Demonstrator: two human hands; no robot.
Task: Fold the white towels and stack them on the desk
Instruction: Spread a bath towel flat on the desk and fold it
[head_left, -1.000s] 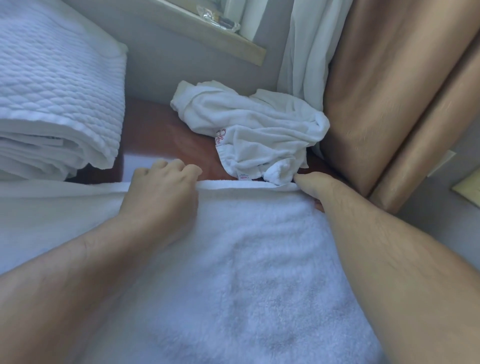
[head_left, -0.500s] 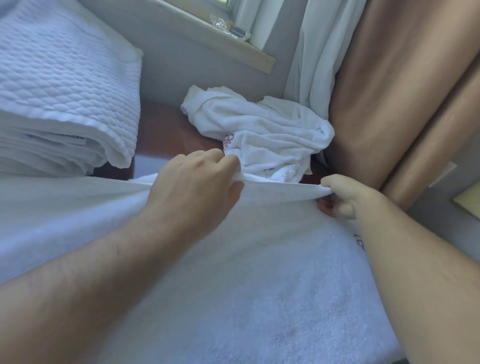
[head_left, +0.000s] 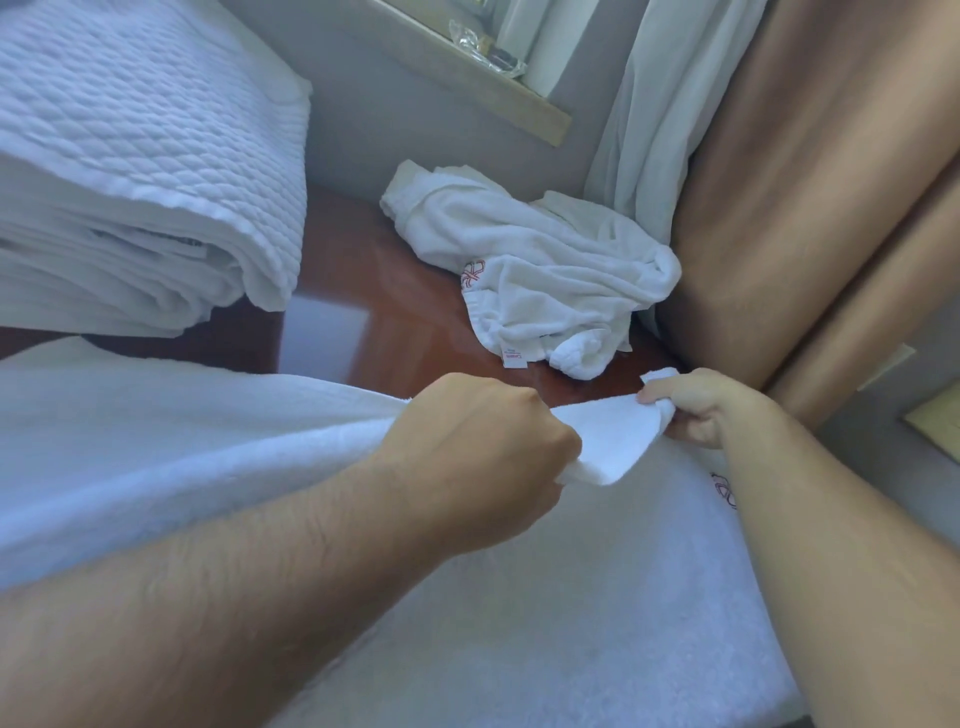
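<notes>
A large white towel (head_left: 545, 597) is spread across the near part of the glossy reddish-brown desk (head_left: 363, 291). My left hand (head_left: 478, 447) grips the towel's far edge, lifted off the desk. My right hand (head_left: 701, 410) pinches the same edge at its right corner, and a short fold of cloth hangs between the two hands. A second white towel (head_left: 545, 280) with a red logo lies crumpled at the back of the desk, beyond both hands.
A thick stack of folded quilted white bedding (head_left: 135, 171) fills the desk's left side. Tan curtains (head_left: 810, 182) and a white sheer curtain (head_left: 660, 104) hang close on the right. A window sill (head_left: 467, 67) runs along the grey wall behind.
Both hands went from lying on the towel's far edge to gripping it. They have lifted it and drawn it back toward me, uncovering more of the desk.
</notes>
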